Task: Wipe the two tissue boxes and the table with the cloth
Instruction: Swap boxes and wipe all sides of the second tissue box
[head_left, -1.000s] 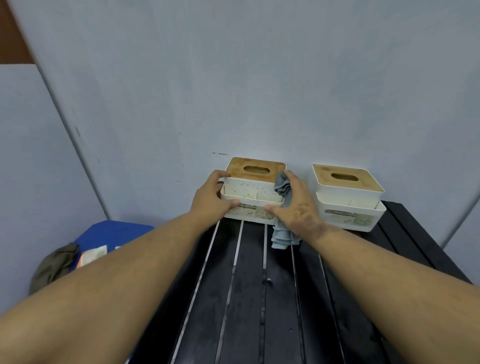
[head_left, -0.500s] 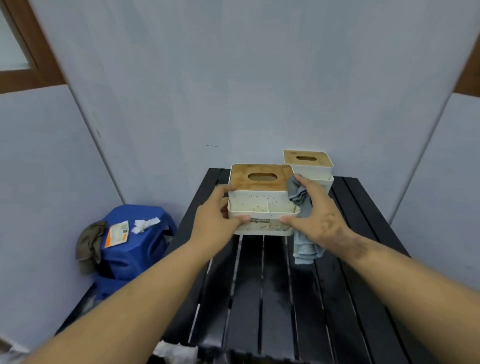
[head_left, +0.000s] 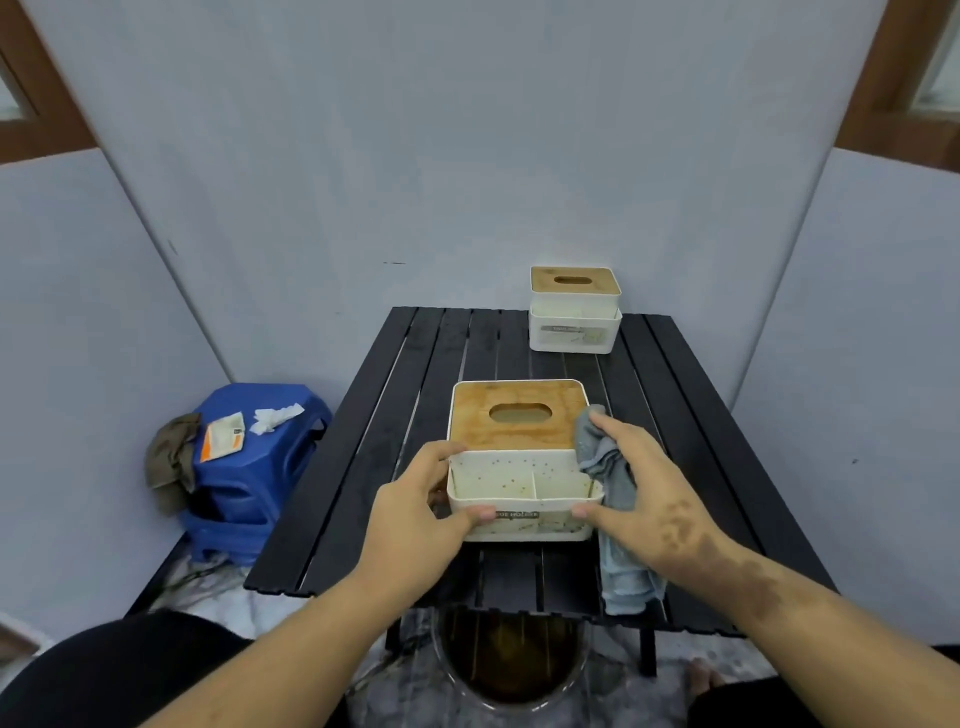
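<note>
A white plastic tissue box with a wooden lid (head_left: 519, 457) sits near the front edge of the black slatted table (head_left: 384, 415). Its front tray has little brown spots in it. The left hand (head_left: 415, 512) holds the left side of this box, with the thumb on the front wall and the fingers curled around the corner. The right hand (head_left: 644, 499) holds the right side of the box. Its thumb presses on the front wall, and its fingers press a soft grey-blue cloth (head_left: 615, 519) against the box. The cloth hangs down from under this hand onto the table.

A second white tissue box with a wooden lid (head_left: 574, 312) stands at the far edge of the table, well apart from the first one.

Beside the table on the left is a blue plastic stool (head_left: 270, 457). A brown rag (head_left: 169, 457), a small packet (head_left: 223, 439) and a white crumpled tissue (head_left: 275, 415) lie on it.
</note>
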